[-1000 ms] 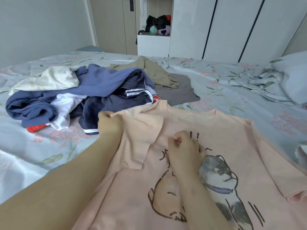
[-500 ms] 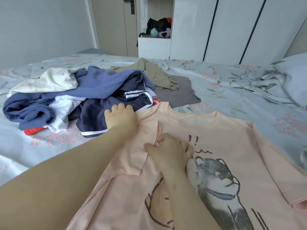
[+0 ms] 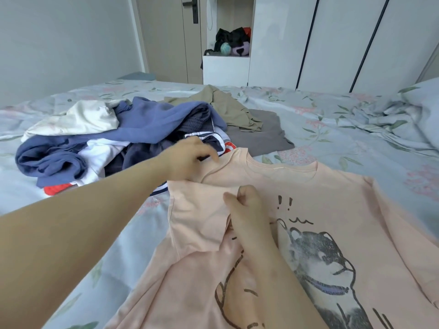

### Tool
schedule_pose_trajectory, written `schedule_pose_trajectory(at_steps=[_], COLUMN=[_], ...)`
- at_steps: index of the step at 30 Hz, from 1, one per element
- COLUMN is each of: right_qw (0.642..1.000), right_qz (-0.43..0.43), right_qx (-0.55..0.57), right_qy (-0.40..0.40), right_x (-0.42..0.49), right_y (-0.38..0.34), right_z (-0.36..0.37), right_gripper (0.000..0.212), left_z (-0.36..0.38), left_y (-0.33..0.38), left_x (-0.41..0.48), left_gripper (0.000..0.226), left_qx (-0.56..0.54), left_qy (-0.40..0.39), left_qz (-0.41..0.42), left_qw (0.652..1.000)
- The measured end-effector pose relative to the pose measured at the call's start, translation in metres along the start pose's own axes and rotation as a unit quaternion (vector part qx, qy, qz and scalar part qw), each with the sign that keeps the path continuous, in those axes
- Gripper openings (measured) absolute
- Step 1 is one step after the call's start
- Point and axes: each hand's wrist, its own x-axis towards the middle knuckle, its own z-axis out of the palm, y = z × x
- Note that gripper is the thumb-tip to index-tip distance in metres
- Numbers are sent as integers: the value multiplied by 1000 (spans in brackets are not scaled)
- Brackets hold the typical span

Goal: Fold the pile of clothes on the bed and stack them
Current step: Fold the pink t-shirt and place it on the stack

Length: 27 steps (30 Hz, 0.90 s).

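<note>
The peach T-shirt (image 3: 344,198) lies face up on the bed (image 3: 332,119), its animal print and two exclamation marks showing, and its collar points towards the far side of the bed. Its folded sleeve (image 3: 197,217) is turned in over the chest. The right hand (image 3: 249,210) sits right at the sleeve's inner edge, fingers curled tight and thumb pressed against them, pinching that edge of fabric. The left hand (image 3: 190,160) reaches across to the shoulder of the shirt just beside the collar, with its heel at the top of the fold. Its fingers are loose, spread and holding nothing, though they are blurred and I cannot tell whether the tips touch the cloth. Just behind that hand is the pile of clothes (image 3: 118,138), unfolded and heaped. A blue garment (image 3: 154,119) drapes over the top and a cream one (image 3: 78,117) lies at the far left. There is white cloth (image 3: 102,150) in the middle, a navy piece with white stripes (image 3: 209,136) touches the shirt's shoulder, and a scrap of red (image 3: 55,188) peeks out at the near edge. Beyond the pile, a khaki garment (image 3: 228,108) lies crumpled partly over a flat grey garment (image 3: 259,136). A pillow (image 3: 422,108) rests at the right edge. Against the far wall stand white wardrobe doors (image 3: 332,39), a niche with soft toys (image 3: 234,43) and a door (image 3: 171,32).
</note>
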Motion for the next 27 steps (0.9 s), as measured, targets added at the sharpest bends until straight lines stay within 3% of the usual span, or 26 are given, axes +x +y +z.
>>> schedule_pose_trajectory(at_steps=[3, 5, 9, 11, 13, 15, 17, 20, 23, 25, 27], right_qw=[1000, 999, 999, 998, 995, 990, 990, 998, 997, 998, 999], right_qz=[14, 23, 20, 20, 30, 48, 55, 49, 45, 33, 15], right_qx=[25, 34, 43, 58, 88, 124, 113, 26, -19, -10, 37], right_qy=[-2, 6, 7, 6, 18, 44, 57, -11, -54, -45, -22], right_x=[0, 1, 3, 2, 1, 3, 6, 6, 4, 4, 3], right_y=[4, 7, 8, 6, 6, 7, 9, 7, 6, 6, 2], right_z=[-3, -4, -4, -5, -7, -7, -6, -4, -3, -3, -2], right_gripper=[18, 15, 16, 15, 18, 23, 19, 42, 32, 25, 31], left_z=[8, 6, -10, -17, -20, -19, -15, 3, 23, 29, 31], left_y=[5, 5, -6, -16, -25, -32, -33, -22, -17, -14, -9], left_x=[2, 3, 7, 7, 6, 3, 1, -7, -23, -33, -39], left_gripper=[43, 36, 16, 9, 14, 17, 24, 37, 61, 54, 47], left_qx=[179, 252, 259, 197, 112, 43, -18, -111, -223, -283, -304], left_qy=[-166, -209, -238, -195, -75, 63, 133, 153, 131, 108, 104], left_qz=[9, -7, -25, -56, -114, -192, -276, -373, -459, -459, -427], left_qw=[970, 945, 936, 959, 984, 978, 952, 908, 850, 835, 845])
